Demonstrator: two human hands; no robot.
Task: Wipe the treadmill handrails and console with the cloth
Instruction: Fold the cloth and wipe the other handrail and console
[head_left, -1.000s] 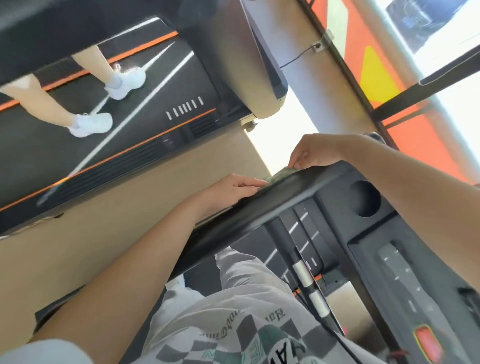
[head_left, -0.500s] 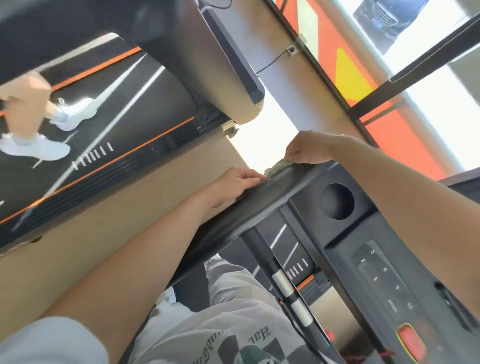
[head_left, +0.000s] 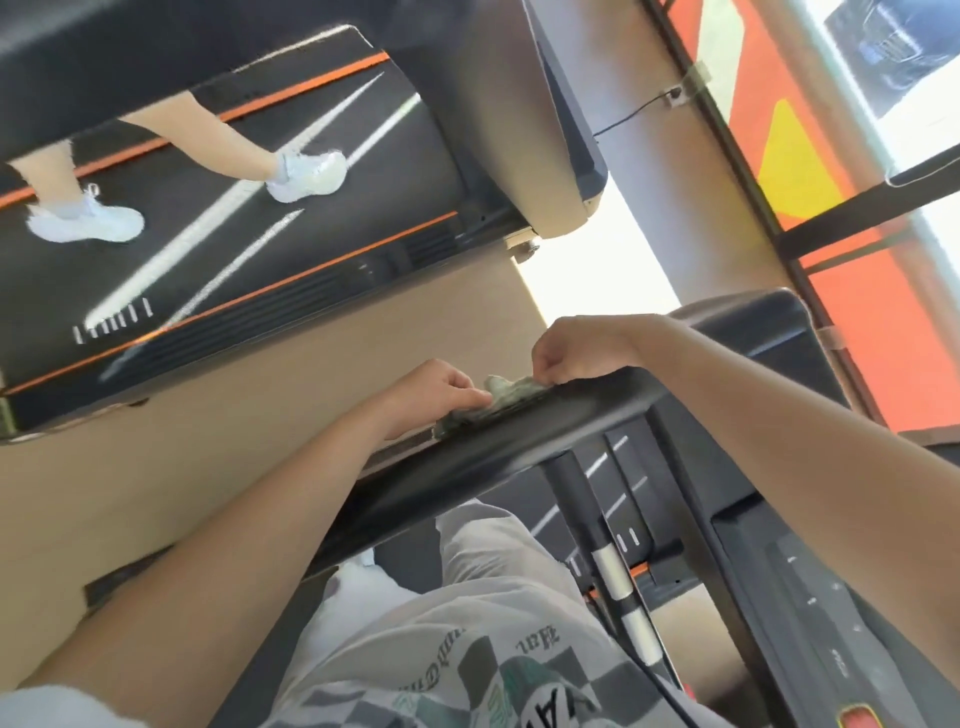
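Where the two hands meet on top of the handrail (head_left: 519, 447), the cloth (head_left: 501, 397) is held at both of its ends. Its far end is pinched between the curled fingers and thumb of the right hand (head_left: 576, 353). Its near end is gripped under the bent fingers of the left hand (head_left: 441, 389), whose knuckles are turned up. The cloth is grey-green and crumpled, and it is stretched between the two hands along the outer upper edge of the black handrail, touching it.

The handrail is seen to run diagonally, from the lower left up to the console (head_left: 805, 597) at the right. On the dark panel of the console some small light marks are seen, too small to be read, and a red button (head_left: 862, 719) is cut by the lower edge of the picture. Under the handrail a dark post (head_left: 618, 587) with silver bands is visible. Beside it are the light trousers (head_left: 493, 545) and the checked printed shirt (head_left: 467, 675) of the person.

Beyond a strip of beige floor (head_left: 208, 467), a second treadmill (head_left: 234, 234) with orange stripes and white lines is placed. On its belt the bare legs of another person in white shoes (head_left: 306, 176) are seen. At the upper right a window (head_left: 800, 171) with orange and yellow areas is visible.
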